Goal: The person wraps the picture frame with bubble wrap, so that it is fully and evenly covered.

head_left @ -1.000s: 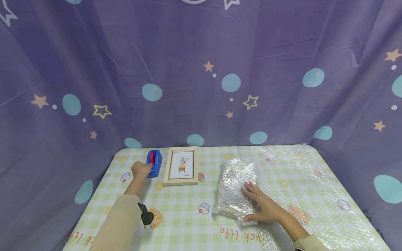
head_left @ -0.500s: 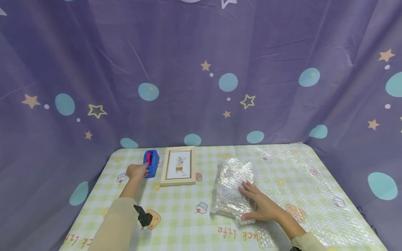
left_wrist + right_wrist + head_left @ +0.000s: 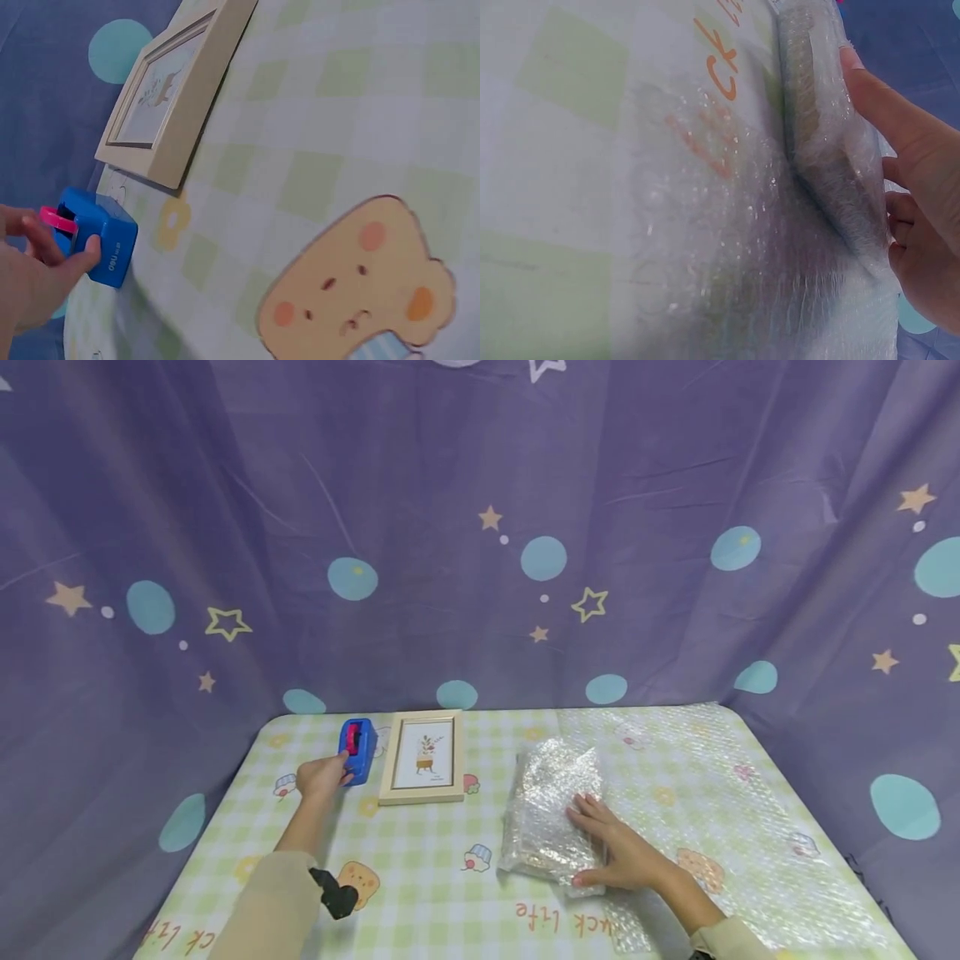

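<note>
My left hand (image 3: pixel 321 777) is at the near end of a blue tape dispenser (image 3: pixel 362 764) holding a pink roll (image 3: pixel 58 220). In the left wrist view, its thumb presses the dispenser's front and its curled fingers lie close to the roll; a strip of tape cannot be made out. My right hand (image 3: pixel 626 857) rests with spread fingers on a flat package wrapped in bubble wrap (image 3: pixel 551 810). Its thumb lies along the package's near side, seen in the right wrist view. A pale wooden picture frame (image 3: pixel 386 772) with a plant print lies beside the dispenser.
A loose bubble wrap sheet (image 3: pixel 738 827) spreads over the right side of the table and reaches under the package. The checked tablecloth (image 3: pixel 420 877) has printed cartoons. A purple curtain (image 3: pixel 420 485) hangs behind the table's far edge.
The head view has shifted slightly, so the scene slides left. My left hand draws a little back from the dispenser's roll. My right hand stays on the package.
</note>
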Motion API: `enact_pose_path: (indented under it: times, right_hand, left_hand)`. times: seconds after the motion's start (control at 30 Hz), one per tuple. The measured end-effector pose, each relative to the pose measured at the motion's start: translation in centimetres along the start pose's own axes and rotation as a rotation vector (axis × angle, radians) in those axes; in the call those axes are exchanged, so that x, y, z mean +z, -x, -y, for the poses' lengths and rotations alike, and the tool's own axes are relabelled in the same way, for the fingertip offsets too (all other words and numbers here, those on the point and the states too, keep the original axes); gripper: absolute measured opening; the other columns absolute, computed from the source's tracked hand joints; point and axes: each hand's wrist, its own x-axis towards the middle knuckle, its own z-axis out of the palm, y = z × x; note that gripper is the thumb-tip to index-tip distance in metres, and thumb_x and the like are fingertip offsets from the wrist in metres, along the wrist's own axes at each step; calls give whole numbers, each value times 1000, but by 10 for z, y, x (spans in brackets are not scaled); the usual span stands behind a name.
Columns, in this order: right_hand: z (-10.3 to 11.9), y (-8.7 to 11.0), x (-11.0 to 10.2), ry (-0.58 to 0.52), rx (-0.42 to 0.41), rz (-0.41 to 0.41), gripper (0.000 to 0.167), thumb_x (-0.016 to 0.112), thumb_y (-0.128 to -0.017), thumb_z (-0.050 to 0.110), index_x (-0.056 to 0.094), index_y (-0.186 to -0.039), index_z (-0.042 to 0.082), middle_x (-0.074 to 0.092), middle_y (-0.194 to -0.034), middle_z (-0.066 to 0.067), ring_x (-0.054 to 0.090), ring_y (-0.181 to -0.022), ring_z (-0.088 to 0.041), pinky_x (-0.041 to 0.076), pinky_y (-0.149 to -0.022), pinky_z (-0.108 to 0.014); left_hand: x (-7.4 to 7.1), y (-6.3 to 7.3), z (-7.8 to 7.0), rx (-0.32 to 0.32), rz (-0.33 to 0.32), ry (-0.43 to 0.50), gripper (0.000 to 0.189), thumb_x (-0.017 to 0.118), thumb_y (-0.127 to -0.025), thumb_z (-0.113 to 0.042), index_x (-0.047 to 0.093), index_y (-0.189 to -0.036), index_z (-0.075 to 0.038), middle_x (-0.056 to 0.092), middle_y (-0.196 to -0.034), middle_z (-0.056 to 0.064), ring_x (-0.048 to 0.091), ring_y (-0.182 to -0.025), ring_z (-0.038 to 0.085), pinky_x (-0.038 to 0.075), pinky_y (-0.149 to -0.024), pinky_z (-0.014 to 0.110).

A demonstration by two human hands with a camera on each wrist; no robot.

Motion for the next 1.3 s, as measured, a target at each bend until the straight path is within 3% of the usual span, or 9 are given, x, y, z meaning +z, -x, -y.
enact_pose_path:
  times: [0.1, 0.27, 0.43, 0.6, 0.8, 0.93, 1.03, 1.13, 1.3]
  right_hand:
    - [-1, 1, -2, 1, 11, -9, 101, 77, -66, 58, 43, -141, -1, 31, -153, -27, 24, -140, -52, 26, -109, -66]
    - [-2, 4, -5, 5, 31, -17, 101, 77, -65, 59, 44, -141, 0, 31, -153, -26, 24, -140, -52, 26, -109, -66]
    - [-3, 5, -4, 5, 26, -15, 101, 77, -65, 58, 44, -141, 1, 31, -153, -25, 24, -141, -51, 26, -109, -65]
    - [-3, 4, -3, -14, 21, -3, 101, 76, -66, 59, 43, -141, 0, 30, -153, -26, 22, -140, -53, 25, -109, -66]
    - [-3, 2, -2, -8, 26, 2, 101, 75, -67, 61, 43, -142, 0, 30, -154, -26, 22, -141, -53, 24, -110, -65]
    - [-3, 1, -1, -9, 25, 0, 101, 75, -67, 61, 43, -141, 0, 30, -154, -26, 22, -141, -52, 24, -111, -65]
    - [-1, 1, -1, -10, 22, -1, 101, 75, -67, 61, 43, -141, 0, 30, -154, -25, 23, -141, -52, 24, -111, -65]
    - [-1, 0, 1, -7, 22, -3, 101, 75, -66, 61, 44, -141, 1, 30, -154, -25, 23, -141, -51, 24, -111, -64]
    - [-3, 0, 2, -8, 23, -3, 102, 74, -66, 62, 43, -142, 1, 30, -154, -24, 23, -141, -51, 24, -111, -65]
  left_hand:
    - [3, 3, 2, 20, 19, 98, 39, 65, -88, -12, 57, -118, 12, 57, -64, -6, 57, -55, 0, 60, -71, 21]
    - [6, 8, 10, 68, 72, 283, 6, 63, -87, -7, 64, -87, -1, 59, -64, -6, 53, -57, 4, 61, -79, 27]
    - [-1, 11, 19, 68, 177, 488, 22, 55, -91, -2, 67, -73, -7, 61, -66, -3, 52, -60, 7, 59, -89, 33]
    - [-12, 14, 25, 29, 293, 624, 31, 47, -94, 1, 66, -71, -6, 58, -69, 0, 52, -67, 9, 54, -99, 34]
    - [-18, 13, 29, 3, 361, 729, 31, 45, -95, 2, 64, -72, -4, 60, -85, 3, 54, -82, 12, 36, -116, 43]
    - [-21, 12, 31, -12, 400, 772, 33, 40, -97, 0, 62, -73, -4, 66, -96, 2, 58, -100, 13, 27, -121, 44]
    - [-22, 11, 34, -40, 414, 816, 33, 37, -99, -1, 58, -73, -2, 70, -105, 2, 57, -119, 17, 26, -122, 41]
    - [-23, 10, 38, -51, 421, 845, 31, 34, -100, -3, 55, -77, -2, 70, -117, 0, 46, -136, 19, 28, -122, 37]
    - [-21, 8, 42, -53, 401, 883, 29, 34, -99, -3, 53, -77, -1, 69, -120, 1, 40, -141, 21, 29, -121, 35]
